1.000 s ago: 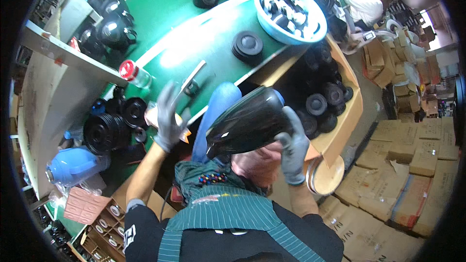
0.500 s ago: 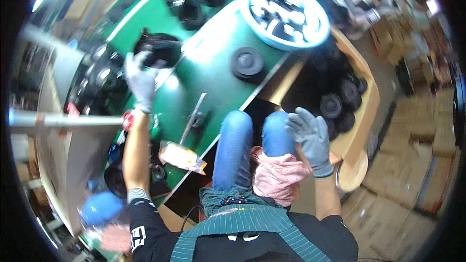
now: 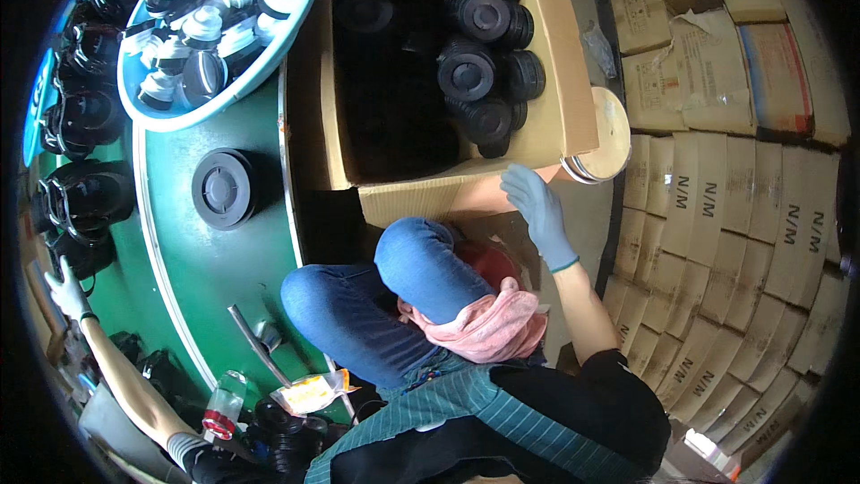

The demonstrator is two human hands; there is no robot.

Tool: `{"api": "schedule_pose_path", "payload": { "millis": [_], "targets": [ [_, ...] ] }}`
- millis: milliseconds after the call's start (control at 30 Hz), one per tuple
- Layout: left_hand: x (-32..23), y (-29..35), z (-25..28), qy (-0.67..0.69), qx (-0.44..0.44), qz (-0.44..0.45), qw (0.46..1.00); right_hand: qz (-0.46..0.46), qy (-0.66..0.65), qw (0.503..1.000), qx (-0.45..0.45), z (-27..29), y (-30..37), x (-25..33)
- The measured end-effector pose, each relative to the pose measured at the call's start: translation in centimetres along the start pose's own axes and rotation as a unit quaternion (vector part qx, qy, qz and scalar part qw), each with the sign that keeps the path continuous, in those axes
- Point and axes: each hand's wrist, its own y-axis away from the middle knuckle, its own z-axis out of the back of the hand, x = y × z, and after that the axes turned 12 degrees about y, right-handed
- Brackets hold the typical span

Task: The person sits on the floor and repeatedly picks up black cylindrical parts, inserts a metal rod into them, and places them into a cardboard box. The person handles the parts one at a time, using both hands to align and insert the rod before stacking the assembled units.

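Observation:
My left hand, in a grey work glove, reaches out to the far left with fingers apart. Its fingertips are beside a shiny black housing at the end of a row of similar black housings; whether they touch, I cannot tell. My right hand, gloved the same, hangs in the air by the near right corner of an open cardboard box. Its fingers are stretched out and nothing is in them. Several round, ridged black parts lie in that box.
A light blue basin of black-and-white fittings stands on the green bench. Nearer are a stack of black discs, a metal rod, a clear jar with a red lid and a plastic packet. Stacked cartons line the right.
The view has swung to the right, bringing the box and cartons in more fully. My left hand, earlier by a black housing on the bench, now appears at the far left. My right hand stays unloaded.

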Motion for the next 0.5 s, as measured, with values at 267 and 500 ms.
{"api": "schedule_pose_path", "payload": {
  "millis": [267,500],
  "targets": [
    [-32.4,34.0,19.0,0.400,0.239,-0.519,0.717,0.100,0.146,0.983,-0.050,-0.4,-18.5,-2.4],
    [-50.2,53.2,1.9,0.292,0.713,-0.359,0.527,0.064,0.537,0.838,-0.076,0.0,-19.9,-1.5]
  ]
}}
